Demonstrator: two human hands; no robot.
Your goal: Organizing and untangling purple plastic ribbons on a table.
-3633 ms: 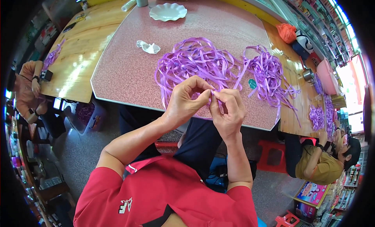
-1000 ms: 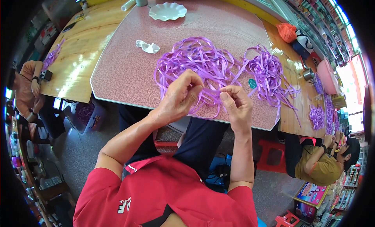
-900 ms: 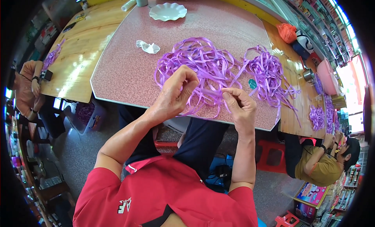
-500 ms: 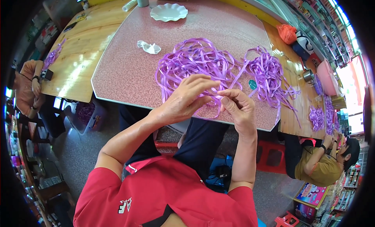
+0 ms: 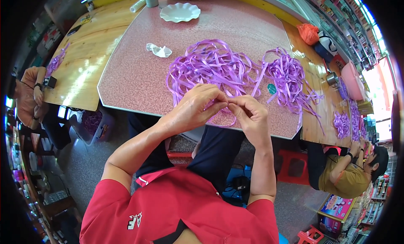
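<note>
A loose heap of purple ribbon lies on the pink speckled table just beyond my hands. My left hand and my right hand meet fingertip to fingertip at the table's near edge. Thumb and forefinger are pinched together on each hand, with ribbon running to them from the heap. A loop of it hangs below my left fingers. The exact bit between the fingertips is hidden. To the right of the heap lies a second purple bundle, its loose ends trailing over the table's right edge.
A white scalloped plate and crumpled white tissue lie farther back. A small green piece sits between the ribbon piles. Co-workers sit at the left and right. A red stool stands below the table's right side.
My left fingers have closed from a spread pose into a pinch. Both hands have come together, the right one shifting slightly left. The ribbon piles look much the same.
</note>
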